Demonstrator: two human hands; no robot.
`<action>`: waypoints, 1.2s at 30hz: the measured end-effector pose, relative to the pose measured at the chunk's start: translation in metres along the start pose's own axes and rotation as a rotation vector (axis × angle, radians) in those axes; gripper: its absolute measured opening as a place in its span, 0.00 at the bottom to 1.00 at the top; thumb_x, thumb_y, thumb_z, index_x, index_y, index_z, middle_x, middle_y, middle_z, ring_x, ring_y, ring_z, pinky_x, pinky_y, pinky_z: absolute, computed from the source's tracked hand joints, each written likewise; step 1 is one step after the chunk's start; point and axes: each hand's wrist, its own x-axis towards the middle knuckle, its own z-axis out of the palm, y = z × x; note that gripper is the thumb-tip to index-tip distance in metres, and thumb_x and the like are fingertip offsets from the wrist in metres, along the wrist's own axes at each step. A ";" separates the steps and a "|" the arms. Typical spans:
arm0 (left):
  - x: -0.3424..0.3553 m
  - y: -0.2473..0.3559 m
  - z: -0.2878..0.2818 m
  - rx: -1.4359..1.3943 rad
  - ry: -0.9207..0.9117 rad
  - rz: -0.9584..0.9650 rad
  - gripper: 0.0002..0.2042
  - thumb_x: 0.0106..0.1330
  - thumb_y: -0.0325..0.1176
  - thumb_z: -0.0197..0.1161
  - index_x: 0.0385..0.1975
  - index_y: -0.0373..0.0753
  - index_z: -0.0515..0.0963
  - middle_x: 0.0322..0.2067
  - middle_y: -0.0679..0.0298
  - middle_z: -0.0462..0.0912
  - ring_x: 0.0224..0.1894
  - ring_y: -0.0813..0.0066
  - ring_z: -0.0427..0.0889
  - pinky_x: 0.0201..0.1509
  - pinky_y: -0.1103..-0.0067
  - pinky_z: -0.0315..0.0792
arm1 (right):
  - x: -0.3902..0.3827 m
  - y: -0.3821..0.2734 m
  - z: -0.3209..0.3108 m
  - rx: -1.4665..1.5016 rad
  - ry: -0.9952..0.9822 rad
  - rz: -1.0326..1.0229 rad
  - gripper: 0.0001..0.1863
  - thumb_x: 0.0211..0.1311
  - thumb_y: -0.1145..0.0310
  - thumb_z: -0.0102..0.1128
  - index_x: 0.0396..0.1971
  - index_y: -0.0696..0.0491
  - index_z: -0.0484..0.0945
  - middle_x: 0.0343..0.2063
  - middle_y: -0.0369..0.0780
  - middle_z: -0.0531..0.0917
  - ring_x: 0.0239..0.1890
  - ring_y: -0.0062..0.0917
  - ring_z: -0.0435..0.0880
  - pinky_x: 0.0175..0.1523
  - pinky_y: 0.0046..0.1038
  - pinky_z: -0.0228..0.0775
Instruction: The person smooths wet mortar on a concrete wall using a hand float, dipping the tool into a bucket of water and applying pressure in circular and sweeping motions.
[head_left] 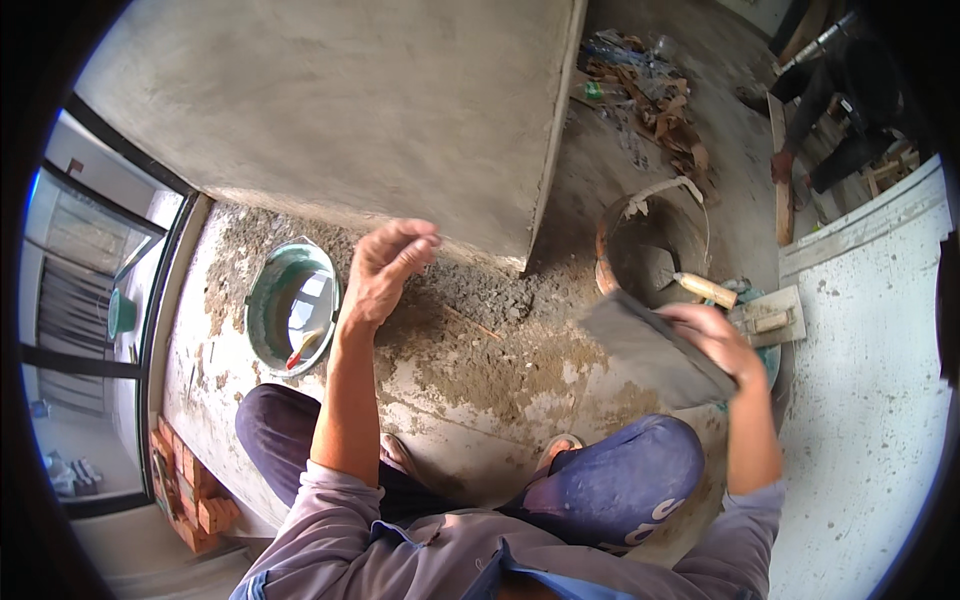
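Note:
My left hand (395, 260) is raised before the plastered wall block (380, 110), fingers curled together, with nothing visible in them. A green bucket of water (260, 310) with a red-handled brush (300, 355) stands to its left. My right hand (715, 335) grips a motion-blurred dark grey flat board-like tool (645, 350). Behind it a worn bucket (605, 260) holds a trowel with a pale handle (705, 288), and a light flat float (785, 305) lies beside that. Crumbled mortar (500, 300) lies along the wall's foot.
A glazed window frame (130, 370) is at left above stacked red bricks (190, 485). Torn debris (660, 110) lies at the back. A co-worker in dark clothes (840, 100) bends at upper right with a hand on a wooden plank (780, 210). A pale panel (860, 420) runs along the right.

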 end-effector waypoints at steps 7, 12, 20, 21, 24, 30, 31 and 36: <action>-0.038 -0.035 -0.012 0.047 -0.230 -0.125 0.33 0.60 0.26 0.74 0.66 0.34 0.71 0.59 0.61 0.80 0.61 0.70 0.76 0.66 0.71 0.71 | 0.147 -0.082 0.123 0.702 -0.556 -0.072 0.23 0.79 0.64 0.50 0.65 0.61 0.72 0.57 0.38 0.82 0.55 0.19 0.80 0.62 0.25 0.72; -0.053 -0.014 -0.007 -0.252 -0.198 -0.106 0.30 0.59 0.34 0.78 0.61 0.34 0.76 0.57 0.61 0.81 0.60 0.69 0.77 0.65 0.70 0.69 | 0.199 -0.056 0.166 0.388 -0.454 -0.720 0.24 0.77 0.62 0.53 0.66 0.60 0.71 0.58 0.40 0.81 0.52 0.18 0.81 0.59 0.27 0.75; -0.061 0.050 -0.005 -0.161 0.185 0.228 0.16 0.74 0.38 0.62 0.52 0.33 0.78 0.47 0.63 0.82 0.49 0.70 0.81 0.54 0.71 0.75 | 0.201 -0.022 0.182 0.953 -0.766 0.140 0.19 0.78 0.59 0.48 0.54 0.58 0.77 0.49 0.45 0.82 0.48 0.33 0.84 0.55 0.36 0.79; -0.046 0.069 -0.004 0.093 0.308 0.318 0.17 0.75 0.40 0.60 0.53 0.32 0.76 0.45 0.62 0.82 0.47 0.70 0.80 0.52 0.71 0.74 | 0.190 0.001 0.186 0.706 -0.659 0.093 0.18 0.77 0.59 0.46 0.48 0.58 0.77 0.45 0.45 0.82 0.45 0.36 0.84 0.52 0.39 0.80; 0.010 0.110 0.005 0.748 0.694 0.493 0.20 0.77 0.44 0.58 0.54 0.31 0.71 0.41 0.58 0.79 0.43 0.69 0.78 0.48 0.70 0.73 | 0.149 0.005 0.158 -0.168 -0.722 -0.100 0.23 0.73 0.52 0.55 0.53 0.57 0.81 0.45 0.46 0.85 0.47 0.30 0.85 0.50 0.35 0.79; 0.105 0.071 0.004 0.893 0.849 0.944 0.21 0.74 0.36 0.61 0.60 0.32 0.65 0.43 0.49 0.75 0.40 0.57 0.77 0.46 0.64 0.72 | 0.108 0.035 0.113 -0.253 -0.271 -0.230 0.25 0.70 0.53 0.62 0.56 0.57 0.80 0.43 0.45 0.87 0.44 0.29 0.86 0.50 0.32 0.77; 0.104 0.048 0.003 0.890 0.867 0.960 0.22 0.74 0.35 0.61 0.61 0.32 0.64 0.44 0.48 0.75 0.41 0.56 0.77 0.46 0.64 0.73 | 0.105 0.035 0.108 -0.159 -0.300 -0.165 0.24 0.70 0.54 0.62 0.56 0.58 0.80 0.42 0.45 0.87 0.44 0.29 0.86 0.50 0.32 0.77; 0.066 -0.085 0.029 0.870 0.719 0.774 0.19 0.76 0.32 0.54 0.60 0.31 0.59 0.44 0.48 0.71 0.43 0.60 0.73 0.46 0.62 0.70 | 0.092 0.030 0.087 0.022 -0.260 -0.118 0.24 0.70 0.60 0.64 0.59 0.60 0.77 0.45 0.44 0.86 0.43 0.27 0.86 0.51 0.29 0.78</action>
